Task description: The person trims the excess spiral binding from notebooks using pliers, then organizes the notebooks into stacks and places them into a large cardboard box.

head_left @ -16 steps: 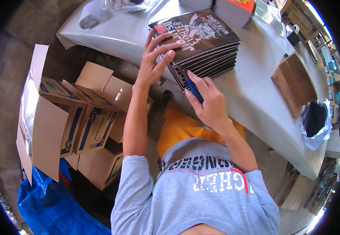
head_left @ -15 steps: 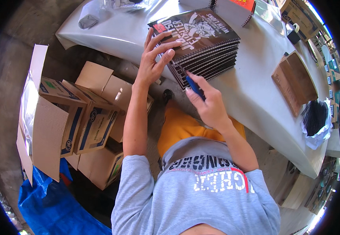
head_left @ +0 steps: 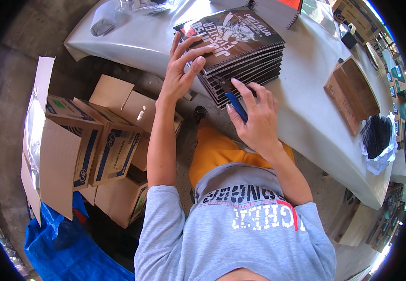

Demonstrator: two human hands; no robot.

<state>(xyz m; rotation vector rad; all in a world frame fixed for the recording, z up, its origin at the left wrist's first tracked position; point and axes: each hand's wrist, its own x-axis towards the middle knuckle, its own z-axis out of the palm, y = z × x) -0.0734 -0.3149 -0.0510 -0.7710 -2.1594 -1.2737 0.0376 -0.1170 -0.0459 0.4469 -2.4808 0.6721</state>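
A stack of dark spiral-bound notebooks (head_left: 259,65) lies on the white-covered table (head_left: 301,100), close to its near edge. My left hand (head_left: 178,77) rests with spread fingers on the left side of the top notebook's printed cover (head_left: 217,33). At the stack's near corner, my right hand (head_left: 259,122) grips blue-handled pliers (head_left: 236,107), thumb along the handle and fingers partly spread. The dark tip points at the spiral bindings; its jaws are hard to make out and I cannot tell whether they touch a wire.
Open cardboard boxes (head_left: 114,152) stand at the left, beside a blue tarp (head_left: 67,246). Along the table lie a brown open box (head_left: 353,96), a white-wrapped bundle of black spirals (head_left: 377,140), a red-topped notebook pile (head_left: 285,7) and a white roll (head_left: 103,21).
My right hand has shifted slightly right, its fingers opening more around the pliers, whose tip has moved a little along the bindings. My left hand stays on the top notebook.
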